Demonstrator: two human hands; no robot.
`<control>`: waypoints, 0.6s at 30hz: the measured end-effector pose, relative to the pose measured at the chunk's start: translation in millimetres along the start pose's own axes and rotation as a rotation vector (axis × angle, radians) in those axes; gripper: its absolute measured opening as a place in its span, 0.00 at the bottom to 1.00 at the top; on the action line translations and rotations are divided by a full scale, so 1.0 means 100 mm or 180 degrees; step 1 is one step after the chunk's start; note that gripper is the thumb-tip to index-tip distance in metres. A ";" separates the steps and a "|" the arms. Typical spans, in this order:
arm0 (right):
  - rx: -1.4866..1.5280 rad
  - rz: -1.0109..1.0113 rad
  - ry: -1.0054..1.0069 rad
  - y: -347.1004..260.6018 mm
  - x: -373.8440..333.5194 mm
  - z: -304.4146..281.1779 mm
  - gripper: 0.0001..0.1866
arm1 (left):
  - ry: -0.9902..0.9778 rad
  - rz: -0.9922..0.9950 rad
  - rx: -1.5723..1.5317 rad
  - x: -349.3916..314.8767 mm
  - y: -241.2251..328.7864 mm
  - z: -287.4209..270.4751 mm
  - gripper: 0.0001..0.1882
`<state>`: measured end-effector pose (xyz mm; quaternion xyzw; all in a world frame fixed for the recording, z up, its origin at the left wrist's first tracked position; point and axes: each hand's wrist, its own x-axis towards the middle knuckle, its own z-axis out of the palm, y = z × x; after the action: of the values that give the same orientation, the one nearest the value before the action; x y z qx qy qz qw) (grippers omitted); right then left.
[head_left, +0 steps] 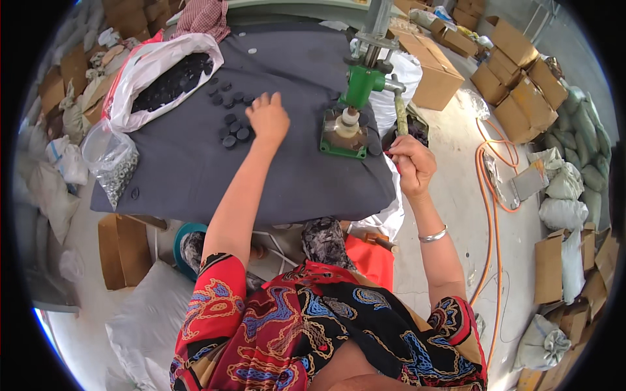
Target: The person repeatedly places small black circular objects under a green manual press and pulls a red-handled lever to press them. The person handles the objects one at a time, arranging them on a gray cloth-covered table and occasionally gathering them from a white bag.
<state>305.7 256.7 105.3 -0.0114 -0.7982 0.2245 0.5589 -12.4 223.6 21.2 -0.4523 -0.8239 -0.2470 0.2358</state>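
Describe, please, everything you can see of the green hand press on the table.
The hand press looks mostly metal, with a green body on a grey column, a green-edged base and a whitish round piece above it. It stands near the right edge of the dark-covered table. The right hand grips its worn, yellowish lever.

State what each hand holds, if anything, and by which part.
The right hand grips the press lever by its lower end. Whether the left hand, near the black discs, holds anything cannot be told.
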 end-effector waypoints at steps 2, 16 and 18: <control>-0.0093 0.0386 -0.0132 -0.12 0.15 -0.05 0.08 | -0.0269 -0.0108 0.0729 0.04 -0.28 0.15 0.17; 0.1480 0.1239 0.0272 0.18 1.61 -0.34 0.15 | -0.0206 0.0548 -0.1429 -0.57 0.09 0.03 0.17; 0.1589 0.1296 0.0229 0.24 1.60 -0.37 0.15 | -0.0289 0.0486 -0.1458 -0.57 0.07 0.05 0.21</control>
<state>273.6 334.5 248.7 -0.0413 -0.6796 0.5200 0.5159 20.8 193.8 -16.1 -0.5655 -0.7196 -0.3883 0.1079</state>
